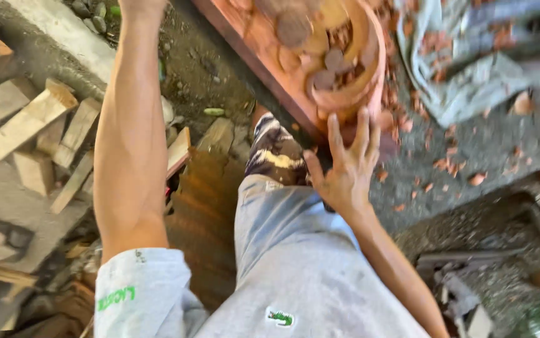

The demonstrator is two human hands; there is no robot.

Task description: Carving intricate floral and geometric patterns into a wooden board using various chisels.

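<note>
Carved reddish wooden panel [264,59] lies at the top centre, its long axis running diagonally from the upper left down to the lower right, with a round relief carving [345,56] at its lower end. The right hand [345,164] rests at that lower end, fingers spread apart and flat, fingertips touching the rim of the round carving. The left arm reaches straight up past the top edge, so the left hand [142,5] is almost out of view and its fingers cannot be told. A patterned shoe [275,150] presses against the panel's lower edge, just beside the right hand. Reddish wood chips [451,166] litter the grey ground right of the panel, and a grey cloth [451,69] lies beyond them. Pale wood offcuts [32,125] are piled well apart at the left. Bare dirt lies between the offcuts and the panel.
</note>
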